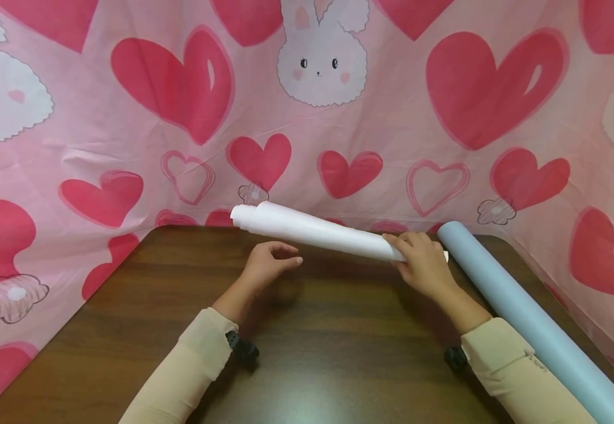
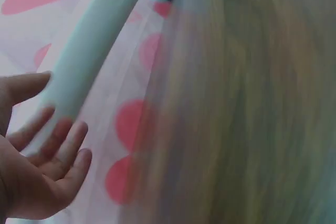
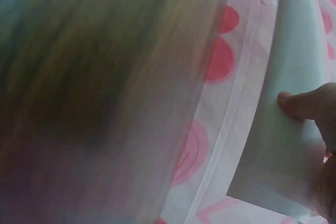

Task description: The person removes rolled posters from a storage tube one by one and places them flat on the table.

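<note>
A loosely rolled white paper sheet is held above the far part of the table, tilted so that its left end is higher. My right hand grips the roll near its right end. In the right wrist view the thumb presses on the paper, while the other fingers are mostly hidden. Just below the roll's left part is my left hand, holding nothing. Its fingers are spread and slightly bent in the left wrist view, near the white roll; whether they touch it I cannot tell.
A long light-blue roll lies along the right side of the dark wooden table, beside my right forearm. Behind and at both sides hangs a pink cloth with hearts and rabbits.
</note>
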`<state>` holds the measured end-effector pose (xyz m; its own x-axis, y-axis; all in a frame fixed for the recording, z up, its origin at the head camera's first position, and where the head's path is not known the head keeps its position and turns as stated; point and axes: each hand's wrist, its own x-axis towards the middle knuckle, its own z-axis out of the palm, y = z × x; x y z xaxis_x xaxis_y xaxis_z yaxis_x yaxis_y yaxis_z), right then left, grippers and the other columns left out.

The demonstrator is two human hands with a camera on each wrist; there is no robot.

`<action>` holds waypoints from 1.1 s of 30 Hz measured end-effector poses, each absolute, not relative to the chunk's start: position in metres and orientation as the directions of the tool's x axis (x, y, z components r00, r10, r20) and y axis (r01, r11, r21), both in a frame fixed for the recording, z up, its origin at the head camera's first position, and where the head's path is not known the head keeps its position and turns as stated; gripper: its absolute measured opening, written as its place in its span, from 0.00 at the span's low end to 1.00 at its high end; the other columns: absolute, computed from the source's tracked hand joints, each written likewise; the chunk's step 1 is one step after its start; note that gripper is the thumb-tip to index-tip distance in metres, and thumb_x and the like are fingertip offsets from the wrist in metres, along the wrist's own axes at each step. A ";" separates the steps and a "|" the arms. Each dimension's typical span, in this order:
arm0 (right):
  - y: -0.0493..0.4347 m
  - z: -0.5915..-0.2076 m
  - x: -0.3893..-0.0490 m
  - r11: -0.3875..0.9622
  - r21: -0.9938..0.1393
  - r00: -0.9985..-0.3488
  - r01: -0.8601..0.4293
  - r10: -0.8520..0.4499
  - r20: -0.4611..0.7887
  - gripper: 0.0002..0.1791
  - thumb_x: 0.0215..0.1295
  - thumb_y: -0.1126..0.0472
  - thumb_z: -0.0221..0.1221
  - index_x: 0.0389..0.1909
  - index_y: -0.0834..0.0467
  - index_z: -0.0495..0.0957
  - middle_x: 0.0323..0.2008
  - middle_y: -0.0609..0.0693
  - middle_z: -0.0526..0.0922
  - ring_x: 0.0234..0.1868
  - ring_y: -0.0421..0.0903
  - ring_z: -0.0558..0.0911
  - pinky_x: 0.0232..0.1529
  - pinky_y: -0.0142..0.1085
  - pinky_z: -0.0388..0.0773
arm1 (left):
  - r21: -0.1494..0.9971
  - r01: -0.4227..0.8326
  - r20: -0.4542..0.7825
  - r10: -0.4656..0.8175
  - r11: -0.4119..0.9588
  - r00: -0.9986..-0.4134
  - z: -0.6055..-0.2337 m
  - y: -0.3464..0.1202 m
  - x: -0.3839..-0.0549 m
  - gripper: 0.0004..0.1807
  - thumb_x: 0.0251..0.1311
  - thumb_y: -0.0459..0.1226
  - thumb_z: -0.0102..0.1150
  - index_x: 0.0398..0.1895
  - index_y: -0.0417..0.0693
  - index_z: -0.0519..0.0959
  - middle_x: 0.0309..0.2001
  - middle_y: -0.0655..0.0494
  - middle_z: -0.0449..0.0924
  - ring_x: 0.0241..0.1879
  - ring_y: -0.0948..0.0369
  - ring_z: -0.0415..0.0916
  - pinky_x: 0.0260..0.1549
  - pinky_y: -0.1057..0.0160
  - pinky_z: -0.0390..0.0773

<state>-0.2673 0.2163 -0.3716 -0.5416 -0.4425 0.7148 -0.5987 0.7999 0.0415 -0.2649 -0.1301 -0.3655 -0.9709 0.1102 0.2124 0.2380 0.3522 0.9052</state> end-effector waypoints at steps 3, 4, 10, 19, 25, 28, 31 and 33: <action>0.211 -0.370 -0.267 0.793 0.028 -0.528 -0.608 -0.431 0.732 0.38 0.37 0.70 0.75 0.56 0.51 0.78 0.37 0.55 0.78 0.38 0.61 0.77 0.26 0.55 0.73 | 0.997 -0.032 -0.025 0.098 -0.071 -0.995 -0.367 -0.123 -0.268 0.33 0.59 0.34 0.66 0.65 0.33 0.65 0.54 0.37 0.78 0.53 0.46 0.78 0.56 0.49 0.74; 0.209 -0.370 -0.266 0.789 0.025 -0.525 -0.613 -0.431 0.733 0.38 0.37 0.71 0.75 0.56 0.51 0.78 0.37 0.55 0.78 0.39 0.61 0.77 0.26 0.55 0.73 | 0.974 -0.095 -0.075 0.100 -0.207 -0.992 -0.368 -0.119 -0.269 0.34 0.61 0.33 0.64 0.67 0.33 0.60 0.58 0.34 0.74 0.56 0.43 0.75 0.58 0.46 0.71; 0.188 -0.368 -0.262 0.763 0.026 -0.514 -0.646 -0.459 0.725 0.41 0.35 0.69 0.78 0.57 0.51 0.78 0.40 0.55 0.77 0.42 0.60 0.77 0.28 0.55 0.73 | 0.781 -0.133 -0.157 0.014 -0.611 -0.988 -0.366 -0.089 -0.270 0.26 0.62 0.34 0.63 0.58 0.44 0.60 0.50 0.44 0.76 0.55 0.43 0.74 0.55 0.34 0.67; 0.168 -0.370 -0.253 0.764 0.054 -0.577 -0.643 -0.529 0.622 0.44 0.36 0.54 0.81 0.61 0.51 0.76 0.40 0.56 0.77 0.38 0.57 0.77 0.28 0.50 0.76 | 0.737 0.108 -0.102 -0.268 -0.667 -0.958 -0.367 -0.077 -0.276 0.42 0.54 0.28 0.69 0.65 0.49 0.51 0.52 0.45 0.69 0.41 0.51 0.80 0.47 0.32 0.71; 0.166 -0.371 -0.249 0.742 -0.080 -0.656 -0.666 -0.531 0.537 0.41 0.43 0.52 0.78 0.62 0.54 0.75 0.43 0.55 0.78 0.42 0.55 0.78 0.40 0.50 0.79 | 0.800 0.137 -0.055 -0.299 -0.584 -0.953 -0.369 -0.087 -0.280 0.46 0.54 0.30 0.68 0.68 0.51 0.47 0.52 0.44 0.67 0.34 0.54 0.80 0.37 0.47 0.79; 0.166 -0.367 -0.248 0.726 -0.228 -0.727 -0.649 -0.502 0.468 0.37 0.51 0.49 0.73 0.63 0.56 0.74 0.47 0.56 0.79 0.45 0.54 0.79 0.45 0.50 0.79 | 0.818 0.130 -0.043 -0.284 -0.561 -0.958 -0.368 -0.096 -0.283 0.44 0.55 0.31 0.66 0.68 0.51 0.48 0.49 0.45 0.68 0.30 0.56 0.80 0.30 0.54 0.79; 0.167 -0.363 -0.249 0.673 -0.422 -0.792 -0.607 -0.471 0.388 0.31 0.61 0.48 0.67 0.62 0.58 0.74 0.51 0.56 0.79 0.47 0.54 0.80 0.47 0.50 0.79 | 0.829 0.112 -0.030 -0.243 -0.548 -0.969 -0.365 -0.105 -0.285 0.35 0.57 0.32 0.63 0.63 0.49 0.53 0.47 0.46 0.71 0.30 0.58 0.80 0.27 0.60 0.77; 0.167 -0.361 -0.249 0.623 -0.524 -0.814 -0.581 -0.462 0.352 0.27 0.64 0.50 0.64 0.61 0.58 0.74 0.53 0.55 0.78 0.47 0.53 0.81 0.47 0.49 0.79 | 0.832 0.095 -0.016 -0.194 -0.546 -0.981 -0.364 -0.109 -0.286 0.29 0.59 0.32 0.60 0.60 0.48 0.57 0.47 0.47 0.72 0.34 0.58 0.81 0.29 0.61 0.78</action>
